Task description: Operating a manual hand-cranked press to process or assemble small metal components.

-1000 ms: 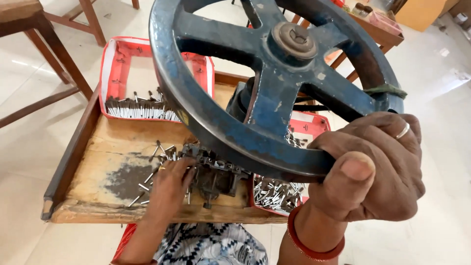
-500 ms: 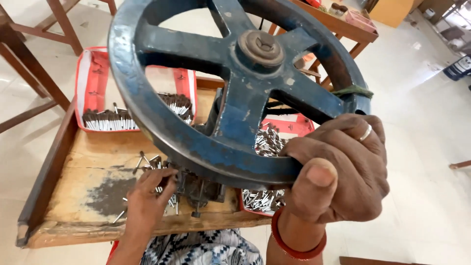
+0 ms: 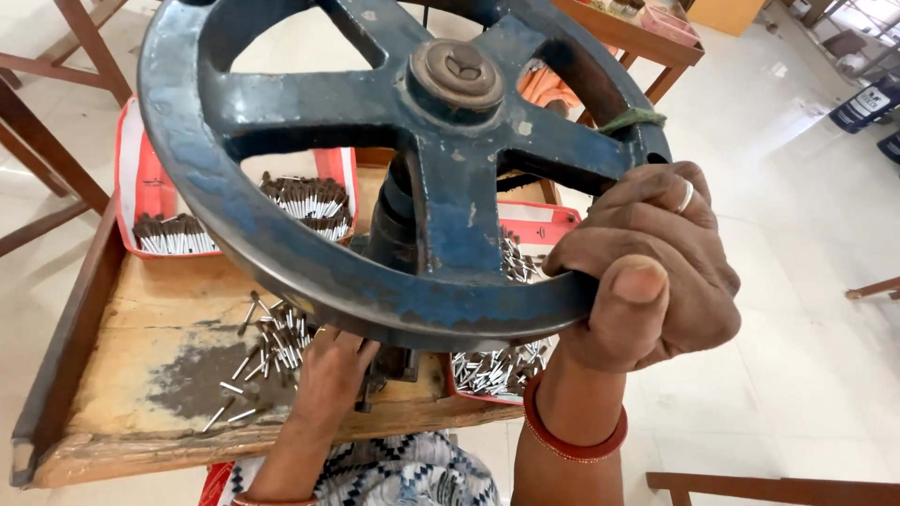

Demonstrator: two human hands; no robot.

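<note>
The right hand (image 3: 647, 272) grips the rim of a blue iron handwheel (image 3: 375, 150) (thumb uppermost). The left hand (image 3: 330, 375) rests among loose metal pins (image 3: 277, 342) on the wooden bench (image 3: 141, 309); its grip cannot be told.

Bright, even daylight, floor glare upper right, soft shadows, wide-angle edge distortion.

The floor (image 3: 806, 281) is pale, glossy tile that mirrors soft daylight, brightest toward the upper right. Dark brown wooden furniture legs (image 3: 56, 141) cross the upper left corner. A second wooden table (image 3: 647, 42) stands at the top, with small trays on it. A dark blue container (image 3: 867, 103) sits near the right edge. A brown wooden rail (image 3: 778, 487) runs along the lower right.
</note>
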